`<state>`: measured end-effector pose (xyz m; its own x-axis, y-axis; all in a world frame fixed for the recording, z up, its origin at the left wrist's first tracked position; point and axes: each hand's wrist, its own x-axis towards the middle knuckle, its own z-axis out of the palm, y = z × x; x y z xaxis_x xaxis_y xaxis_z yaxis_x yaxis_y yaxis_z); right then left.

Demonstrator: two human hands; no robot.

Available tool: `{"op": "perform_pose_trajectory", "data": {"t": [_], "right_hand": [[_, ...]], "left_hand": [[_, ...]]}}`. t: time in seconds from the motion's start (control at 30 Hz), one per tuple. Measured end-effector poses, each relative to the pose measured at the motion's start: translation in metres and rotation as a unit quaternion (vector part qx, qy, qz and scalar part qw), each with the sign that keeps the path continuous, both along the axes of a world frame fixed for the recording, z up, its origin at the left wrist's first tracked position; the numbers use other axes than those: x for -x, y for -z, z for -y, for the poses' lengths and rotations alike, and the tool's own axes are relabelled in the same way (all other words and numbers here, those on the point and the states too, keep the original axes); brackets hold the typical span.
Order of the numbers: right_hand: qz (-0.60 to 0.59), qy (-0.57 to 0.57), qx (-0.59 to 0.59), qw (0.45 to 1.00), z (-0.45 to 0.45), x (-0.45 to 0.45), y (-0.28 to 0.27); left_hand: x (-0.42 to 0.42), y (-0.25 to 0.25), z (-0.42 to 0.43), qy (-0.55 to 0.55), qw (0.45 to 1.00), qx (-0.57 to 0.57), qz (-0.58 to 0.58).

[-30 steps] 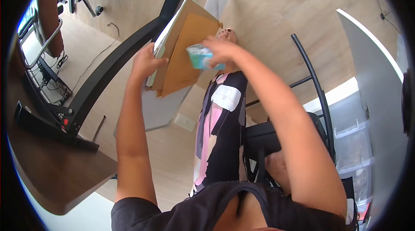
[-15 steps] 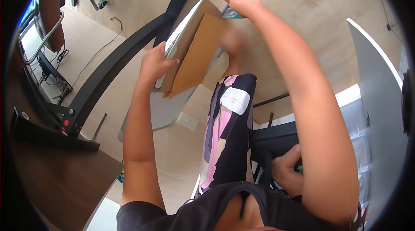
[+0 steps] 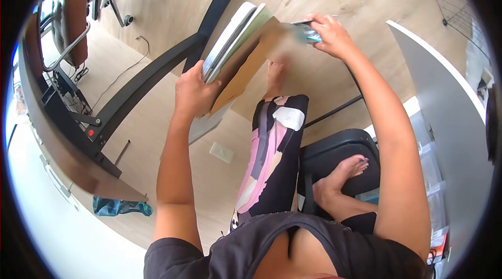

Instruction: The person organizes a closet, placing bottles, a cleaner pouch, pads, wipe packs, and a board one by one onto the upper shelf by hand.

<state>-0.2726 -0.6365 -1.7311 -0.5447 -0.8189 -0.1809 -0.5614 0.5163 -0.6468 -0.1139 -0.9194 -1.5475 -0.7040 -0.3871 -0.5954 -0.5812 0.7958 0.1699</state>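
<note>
My left hand [image 3: 196, 91] grips the lower left edge of a stack of folders and papers [image 3: 232, 44], tilted upright, with a brown envelope [image 3: 240, 78] on its right side. My right hand [image 3: 329, 36] is closed on a teal and clear packet [image 3: 309, 33], just right of the stack's upper end; a thin dark edge shows at its fingertips. A blur hides the spot between packet and stack. Below the hands is my leg in patterned leggings, with a white device [image 3: 289, 118] on it.
A black curved desk leg [image 3: 151, 70] stands at the left, near a brown chair [image 3: 72, 18]. On a black seat [image 3: 334, 146] rests my bare foot. To the right are a white panel [image 3: 439, 85] and clear drawers [image 3: 431, 169]. A teal bag [image 3: 120, 207] lies lower left.
My right hand moved from in front of the envelope, out past the stack's top, then down and right with the packet. The stack has turned, showing more of its white and green edges.
</note>
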Motion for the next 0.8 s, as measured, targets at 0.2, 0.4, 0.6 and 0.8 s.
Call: {"op": "perform_pose_trajectory", "data": {"t": [0.2, 0.4, 0.6, 0.8], "right_hand": [[-0.022, 0.1, 0.027, 0.994, -0.043, 0.028, -0.064], [0.015, 0.263, 0.067, 0.962, -0.083, 0.063, -0.126], [0.509, 0.492, 0.23, 0.668, -0.118, 0.054, -0.199], [0.573, 0.561, 0.336, 0.494, -0.054, -0.001, -0.172]], "left_hand": [[0.037, -0.018, -0.016, -0.051, 0.995, -0.069, -0.059], [0.07, -0.042, -0.021, -0.088, 0.981, -0.138, -0.104], [0.095, -0.047, -0.008, -0.114, 0.95, -0.232, -0.175], [0.138, -0.083, -0.024, -0.153, 0.921, -0.298, -0.197]]}}
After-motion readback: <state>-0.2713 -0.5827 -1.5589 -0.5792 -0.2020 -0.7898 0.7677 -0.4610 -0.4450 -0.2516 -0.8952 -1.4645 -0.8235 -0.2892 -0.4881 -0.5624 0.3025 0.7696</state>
